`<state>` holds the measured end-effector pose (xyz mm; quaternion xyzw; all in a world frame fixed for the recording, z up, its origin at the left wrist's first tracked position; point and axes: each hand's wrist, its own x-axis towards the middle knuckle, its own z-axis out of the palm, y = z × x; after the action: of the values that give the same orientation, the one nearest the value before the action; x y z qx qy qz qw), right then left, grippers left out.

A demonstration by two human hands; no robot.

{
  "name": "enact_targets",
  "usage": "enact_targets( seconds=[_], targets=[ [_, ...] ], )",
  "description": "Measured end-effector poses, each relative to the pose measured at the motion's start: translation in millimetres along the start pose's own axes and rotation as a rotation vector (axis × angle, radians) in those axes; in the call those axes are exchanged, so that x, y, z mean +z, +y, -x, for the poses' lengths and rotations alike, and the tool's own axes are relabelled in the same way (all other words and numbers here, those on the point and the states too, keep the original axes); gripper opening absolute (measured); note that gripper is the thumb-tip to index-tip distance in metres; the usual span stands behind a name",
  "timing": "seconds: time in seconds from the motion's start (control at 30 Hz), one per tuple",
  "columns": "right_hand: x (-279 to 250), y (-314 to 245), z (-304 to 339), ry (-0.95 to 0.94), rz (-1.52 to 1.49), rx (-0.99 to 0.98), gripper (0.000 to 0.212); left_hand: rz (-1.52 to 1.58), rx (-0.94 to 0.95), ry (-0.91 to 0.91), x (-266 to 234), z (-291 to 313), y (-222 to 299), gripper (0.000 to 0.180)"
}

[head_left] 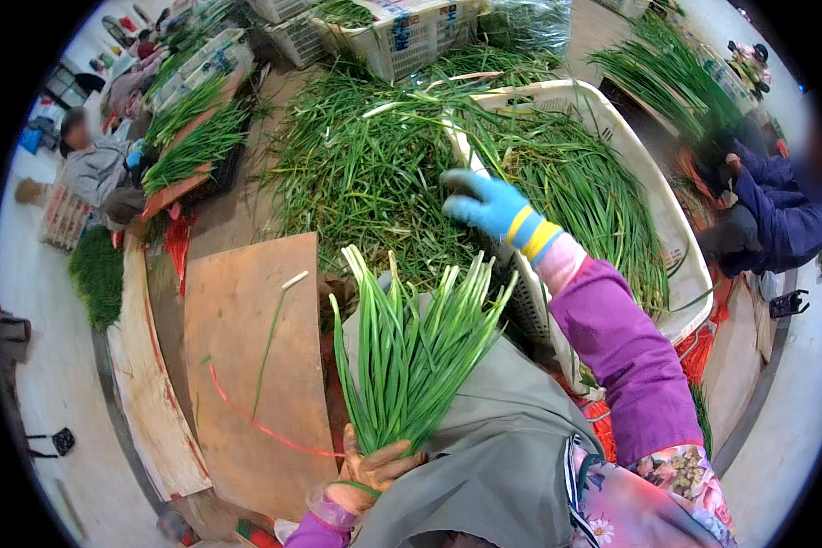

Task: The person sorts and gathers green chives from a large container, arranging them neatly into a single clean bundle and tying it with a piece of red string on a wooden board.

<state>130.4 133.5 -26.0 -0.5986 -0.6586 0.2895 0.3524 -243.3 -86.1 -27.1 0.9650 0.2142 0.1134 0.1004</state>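
My left hand (379, 468), in a tan glove, is closed round the lower part of a bunch of green chives (416, 365). The pale stem ends fan out upward, away from me, above my grey apron (511, 411). My right hand (486, 205), in a blue glove with a yellow-striped cuff, hovers near the left rim of a white plastic crate (603, 128). Its fingers are slightly blurred but look apart, with nothing visible in them. Loose chives (584, 192) fill much of the crate. Left of it spreads a heap of loose green leaves (356, 173).
A brown board (247, 356) at my left carries one loose stalk (269, 338) and a red string (258, 426). White crates (420, 41) stand beyond the heap. One person (100, 169) sits at far left, another (767, 201) at right, beside more chives (676, 82).
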Motion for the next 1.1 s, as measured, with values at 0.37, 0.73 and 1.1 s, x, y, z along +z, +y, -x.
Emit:
enact_targets(
  seconds=[0.37, 0.73, 1.1],
  targets=[
    [37, -71, 40, -0.139, -0.418, -0.163, 0.06, 0.324, 0.209, -0.238, -101, -92, -38, 0.025],
    [93, 22, 69, -0.207, -0.122, -0.012, 0.026, 0.133, 0.33, -0.335, -26, -26, -30, 0.025],
    [55, -24, 57, -0.085, -0.388, -0.172, 0.056, 0.209, 0.219, -0.221, -54, -48, -29, 0.02]
  ],
)
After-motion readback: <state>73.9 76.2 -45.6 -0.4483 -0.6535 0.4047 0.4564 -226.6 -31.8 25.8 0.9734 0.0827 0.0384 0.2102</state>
